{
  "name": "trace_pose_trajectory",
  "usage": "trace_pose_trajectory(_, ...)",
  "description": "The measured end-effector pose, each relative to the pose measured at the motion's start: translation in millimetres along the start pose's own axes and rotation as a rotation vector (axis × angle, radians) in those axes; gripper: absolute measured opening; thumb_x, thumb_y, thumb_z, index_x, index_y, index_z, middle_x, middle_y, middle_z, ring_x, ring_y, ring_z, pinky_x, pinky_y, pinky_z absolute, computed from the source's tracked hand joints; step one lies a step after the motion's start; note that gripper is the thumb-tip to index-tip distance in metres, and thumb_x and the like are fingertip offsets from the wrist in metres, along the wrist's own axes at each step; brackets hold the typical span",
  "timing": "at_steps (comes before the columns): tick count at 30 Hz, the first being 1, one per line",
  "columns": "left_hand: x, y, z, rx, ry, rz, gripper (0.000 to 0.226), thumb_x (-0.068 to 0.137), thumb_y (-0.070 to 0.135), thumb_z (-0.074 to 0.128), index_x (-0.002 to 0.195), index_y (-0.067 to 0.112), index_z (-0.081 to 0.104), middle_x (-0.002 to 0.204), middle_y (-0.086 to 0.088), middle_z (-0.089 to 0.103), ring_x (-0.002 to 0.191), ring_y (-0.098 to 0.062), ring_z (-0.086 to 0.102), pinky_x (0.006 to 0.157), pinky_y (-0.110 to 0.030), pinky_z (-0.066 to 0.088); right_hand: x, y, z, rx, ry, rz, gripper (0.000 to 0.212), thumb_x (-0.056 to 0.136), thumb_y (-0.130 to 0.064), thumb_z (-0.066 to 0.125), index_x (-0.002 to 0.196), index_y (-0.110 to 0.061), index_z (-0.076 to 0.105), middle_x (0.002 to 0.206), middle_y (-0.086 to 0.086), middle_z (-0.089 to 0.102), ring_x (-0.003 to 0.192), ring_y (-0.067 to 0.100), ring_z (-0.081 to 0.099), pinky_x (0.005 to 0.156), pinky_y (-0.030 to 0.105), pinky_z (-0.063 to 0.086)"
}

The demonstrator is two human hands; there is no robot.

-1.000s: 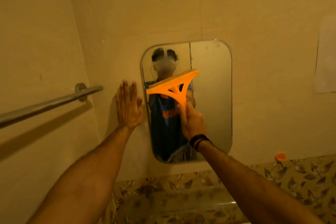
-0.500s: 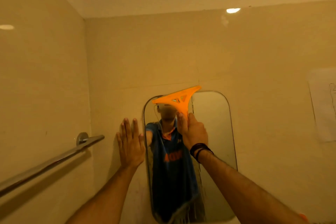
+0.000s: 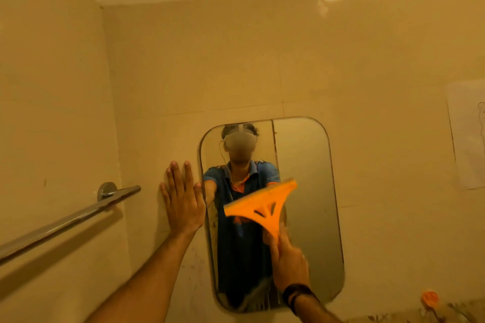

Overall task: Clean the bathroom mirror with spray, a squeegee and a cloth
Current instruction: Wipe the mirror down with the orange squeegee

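Tiled wall (image 3: 288, 60), mirror (image 3: 309, 191): our right hand (image 3: 290, 265) grips squeegee (image 3: 262, 207) handle, blade above it now mid-glass, down from the top edge. Left hand (image 3: 182, 204) stays flat on wall; pull continues.

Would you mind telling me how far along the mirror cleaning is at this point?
Spraying cannot be confirmed; no bottle shows. In hand: the right hand grips the orange squeegee, its blade across the middle of the mirror, while the left hand presses flat on the wall beside it. Left: the lower glass and the cloth wipe; no cloth is in view.
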State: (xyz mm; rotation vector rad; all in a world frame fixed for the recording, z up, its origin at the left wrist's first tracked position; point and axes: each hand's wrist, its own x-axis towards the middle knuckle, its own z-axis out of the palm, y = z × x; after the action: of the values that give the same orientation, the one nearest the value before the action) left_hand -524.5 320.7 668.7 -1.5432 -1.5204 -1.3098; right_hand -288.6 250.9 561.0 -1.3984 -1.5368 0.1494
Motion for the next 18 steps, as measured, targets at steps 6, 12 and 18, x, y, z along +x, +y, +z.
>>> trace_pose_trajectory(6, -3.6, 1.5, 5.5, 0.048, 0.007, -0.017, 0.066, 0.104, 0.049, -0.001, 0.161, 0.018, 0.008, 0.169, -0.011, -0.001, 0.156, -0.029, 0.002, 0.124, -0.055, 0.009, -63.9, 49.2, 21.3, 0.024, -0.106, 0.204, 0.109, 0.06, -0.09, -0.012, 0.137, -0.033, 0.041, 0.089, -0.006, 0.068, 0.083, 0.011, 0.067, 0.077, 0.027, 0.056)
trace_pose_trajectory(12, -7.9, -0.6, 5.9, 0.059, -0.003, -0.014, 0.067, 0.103, 0.049, -0.002, 0.161, 0.017, 0.008, 0.169, -0.012, 0.0, 0.156, -0.029, 0.002, 0.124, -0.054, 0.007, -57.1, 17.6, 2.4, -0.012, 0.002, 0.084, 0.07, 0.088, -0.071, 0.013, 0.139, -0.033, 0.042, 0.078, -0.004, 0.06, 0.069, 0.013, 0.059, 0.059, 0.021, 0.04)
trace_pose_trajectory(18, -10.0, -2.1, 6.9, 0.063, 0.005, -0.002, 0.065, 0.103, 0.048, 0.002, 0.161, 0.018, 0.004, 0.168, -0.013, -0.003, 0.156, -0.029, -0.002, 0.125, -0.055, 0.005, 37.8, -48.5, -32.3, 0.169, 0.224, -0.154, 0.035, 0.097, -0.057, 0.031, 0.115, -0.033, 0.05, 0.072, -0.007, 0.057, 0.058, 0.007, 0.057, 0.048, 0.016, 0.041)
